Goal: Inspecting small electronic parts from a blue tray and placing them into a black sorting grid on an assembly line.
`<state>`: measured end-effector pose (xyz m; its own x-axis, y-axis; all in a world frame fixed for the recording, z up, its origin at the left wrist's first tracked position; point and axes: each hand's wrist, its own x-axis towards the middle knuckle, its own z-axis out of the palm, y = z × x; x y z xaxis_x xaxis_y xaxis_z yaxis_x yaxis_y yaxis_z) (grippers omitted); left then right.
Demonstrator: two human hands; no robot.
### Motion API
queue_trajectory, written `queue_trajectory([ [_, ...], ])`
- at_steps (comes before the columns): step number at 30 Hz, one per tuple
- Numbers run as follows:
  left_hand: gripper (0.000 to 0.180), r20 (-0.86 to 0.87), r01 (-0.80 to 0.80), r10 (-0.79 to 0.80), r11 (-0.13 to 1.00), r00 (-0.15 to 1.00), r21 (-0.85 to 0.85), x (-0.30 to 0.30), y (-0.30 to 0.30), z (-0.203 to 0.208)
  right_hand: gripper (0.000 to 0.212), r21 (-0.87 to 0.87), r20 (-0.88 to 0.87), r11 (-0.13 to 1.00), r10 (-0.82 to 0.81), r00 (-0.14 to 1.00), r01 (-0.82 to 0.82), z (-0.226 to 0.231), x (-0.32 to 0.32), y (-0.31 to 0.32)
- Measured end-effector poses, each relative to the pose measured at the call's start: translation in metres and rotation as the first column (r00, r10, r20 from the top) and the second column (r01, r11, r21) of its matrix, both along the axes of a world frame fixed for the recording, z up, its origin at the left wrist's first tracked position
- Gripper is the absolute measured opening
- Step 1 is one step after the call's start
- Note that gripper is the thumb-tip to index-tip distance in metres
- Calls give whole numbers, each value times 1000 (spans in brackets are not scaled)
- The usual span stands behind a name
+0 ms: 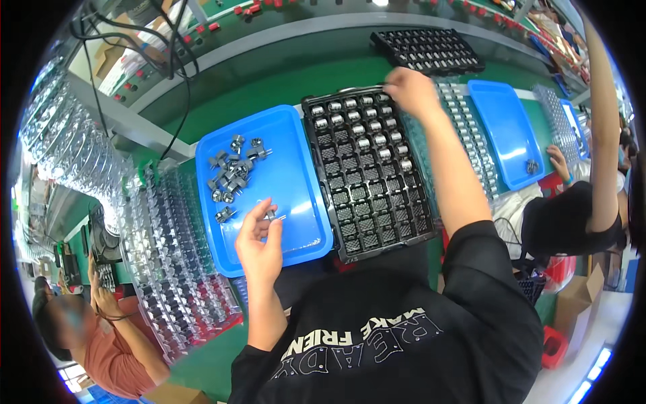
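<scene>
My left hand point(259, 236) is over the near part of a blue tray point(316, 222), its thumb and fingers closed on a small metal part with a thin shaft point(272, 216). Several dark grey parts with shafts point(232, 173) lie loosely heaped in that tray's far half. My right hand point(412, 91) reaches to the far right corner of a black compartment tray point(346, 252), fingers bent together. What they grip, if anything, is hidden. Silver cylindrical parts point(363, 143) stand in the black tray's far rows and down its right side; its near pockets hold none.
Clear plastic trays of parts point(151, 249) are stacked at left. Another filled black tray point(427, 50) lies at the back. Right of my arm are a clear tray of silver parts point(469, 128) and a second blue tray point(501, 121). Co-workers sit at both sides; black cables point(176, 60) hang far left.
</scene>
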<state>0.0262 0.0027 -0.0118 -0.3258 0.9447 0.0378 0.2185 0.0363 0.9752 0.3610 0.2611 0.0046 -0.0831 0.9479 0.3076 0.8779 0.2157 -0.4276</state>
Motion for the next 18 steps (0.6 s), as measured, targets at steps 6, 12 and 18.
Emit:
queue_trajectory([
  [6,31,-15,61,-61,998,998,28,-2,1,-8,37,-201,-58,963,-194,979,179,-41,61,16],
  [12,29,4,80,-80,996,997,49,2,-1,-1,20,-140,-88,969,-218,972,205,-29,41,5],
  [18,33,278,118,-121,993,953,26,-10,-9,1,13,-175,-157,984,14,988,-42,-30,48,-5],
])
